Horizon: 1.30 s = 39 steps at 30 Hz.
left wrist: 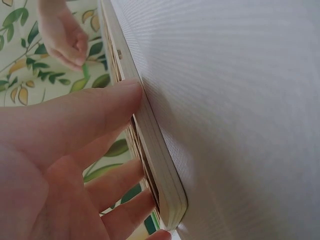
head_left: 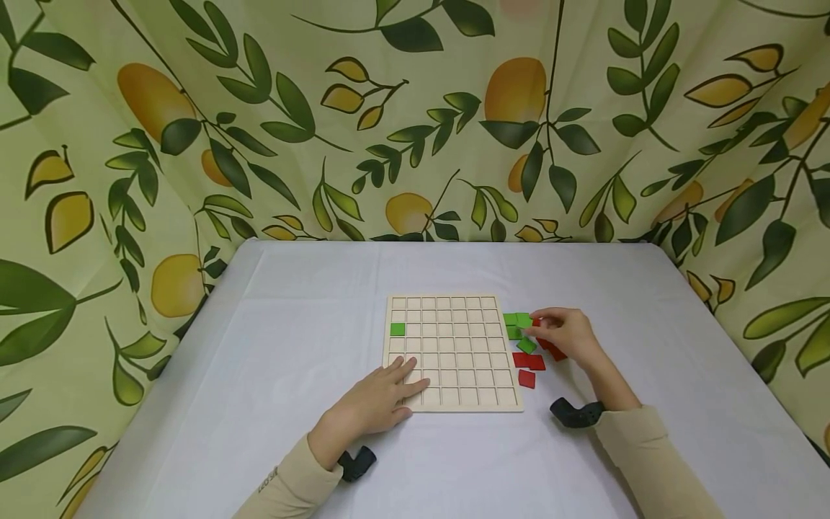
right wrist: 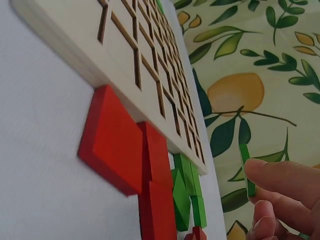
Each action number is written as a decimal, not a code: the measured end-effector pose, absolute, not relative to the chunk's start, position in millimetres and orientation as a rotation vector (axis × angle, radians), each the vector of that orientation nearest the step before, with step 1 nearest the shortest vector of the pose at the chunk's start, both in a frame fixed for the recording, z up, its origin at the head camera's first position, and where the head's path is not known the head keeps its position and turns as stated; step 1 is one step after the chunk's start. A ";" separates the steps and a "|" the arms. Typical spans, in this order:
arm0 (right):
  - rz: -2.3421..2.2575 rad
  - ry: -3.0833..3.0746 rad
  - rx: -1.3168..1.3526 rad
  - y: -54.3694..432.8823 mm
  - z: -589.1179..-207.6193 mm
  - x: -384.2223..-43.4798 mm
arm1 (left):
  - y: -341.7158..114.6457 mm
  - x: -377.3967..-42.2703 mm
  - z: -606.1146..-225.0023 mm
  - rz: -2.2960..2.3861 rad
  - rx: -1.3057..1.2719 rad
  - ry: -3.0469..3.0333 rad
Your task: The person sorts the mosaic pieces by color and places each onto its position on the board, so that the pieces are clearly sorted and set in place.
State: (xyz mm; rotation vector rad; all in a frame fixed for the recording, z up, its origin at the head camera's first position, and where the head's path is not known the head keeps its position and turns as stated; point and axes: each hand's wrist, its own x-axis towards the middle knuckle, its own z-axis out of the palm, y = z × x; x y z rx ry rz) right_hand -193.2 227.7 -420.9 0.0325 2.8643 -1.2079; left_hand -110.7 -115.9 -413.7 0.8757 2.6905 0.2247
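My right hand (head_left: pixel 569 335) pinches a thin green square tile (right wrist: pixel 248 172) between thumb and fingers, raised above the table. Below and beside it lie several green tiles (head_left: pixel 512 326) and several red tiles (head_left: pixel 527 379), close along the board's right side. My left hand (head_left: pixel 372 395) rests with spread fingers on the near left corner of a wooden grid board (head_left: pixel 463 411). In the left wrist view, its thumb (left wrist: pixel 127 95) touches the board's side edge. One green tile (head_left: pixel 398 329) sits in a left-column cell, third row from the far side.
A white cloth (head_left: pixel 311 303) covers the table. Behind it hangs a curtain (head_left: pixel 415 144) printed with leaves and fruit. Dark wrist devices (head_left: pixel 576 414) sit on both wrists, low near the cloth.
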 end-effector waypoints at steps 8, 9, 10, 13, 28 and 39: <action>-1.231 2.859 -0.010 219.6 -416.3 -193.6 | -115.5 -110.8 -413.6 0.214 0.877 2.699; -1.234 2.859 -0.018 218.6 -415.8 -193.8 | -115.5 -110.9 -413.7 0.212 0.878 2.700; -1.239 2.855 -0.025 217.4 -415.3 -193.8 | -115.5 -110.9 -413.8 0.210 0.878 2.701; -1.253 2.846 -0.044 213.6 -413.7 -193.6 | -115.6 -110.7 -414.2 0.211 0.879 2.704; -1.300 2.813 -0.065 198.1 -414.1 -196.0 | -116.4 -110.8 -415.2 0.205 0.890 2.712; -1.313 2.801 -0.126 188.6 -414.3 -199.4 | -116.0 -109.8 -413.1 0.220 0.875 2.705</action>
